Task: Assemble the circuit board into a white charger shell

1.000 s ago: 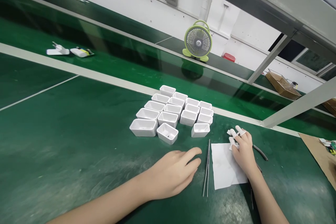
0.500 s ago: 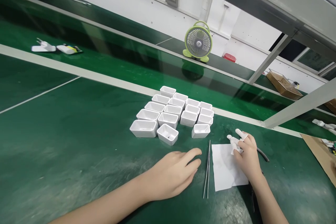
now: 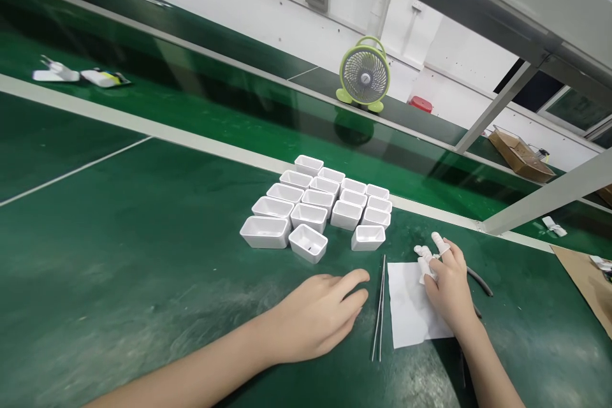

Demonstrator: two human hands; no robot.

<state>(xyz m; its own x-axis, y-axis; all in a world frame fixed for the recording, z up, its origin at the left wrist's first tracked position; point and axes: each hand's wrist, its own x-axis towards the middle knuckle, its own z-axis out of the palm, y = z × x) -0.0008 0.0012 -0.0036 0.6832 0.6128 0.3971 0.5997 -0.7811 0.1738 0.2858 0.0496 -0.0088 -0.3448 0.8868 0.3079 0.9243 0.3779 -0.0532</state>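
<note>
My left hand (image 3: 318, 312) lies palm down on the green table with its fingers stretched out, holding nothing. Its fingertips stop just left of thin metal tweezers (image 3: 379, 309). My right hand (image 3: 447, 284) rests on a white sheet of paper (image 3: 411, 309), fingers loosely curled, with white finger cots on several fingertips. I cannot see anything held in it. Several white rectangular plastic shells (image 3: 315, 207) stand in rows, open side up, beyond both hands.
A black-handled tool (image 3: 480, 282) lies partly under my right hand. A green conveyor belt (image 3: 215, 99) runs behind, carrying white charger parts (image 3: 79, 74). A green desk fan (image 3: 364, 76), a cardboard box (image 3: 521, 156) and a brown cardboard sheet (image 3: 586, 284) stand further off. A metal frame post (image 3: 540, 197) crosses at right.
The white parts on the belt have travelled left. My right hand's fingers have curled in slightly over the paper. My left hand has stayed put.
</note>
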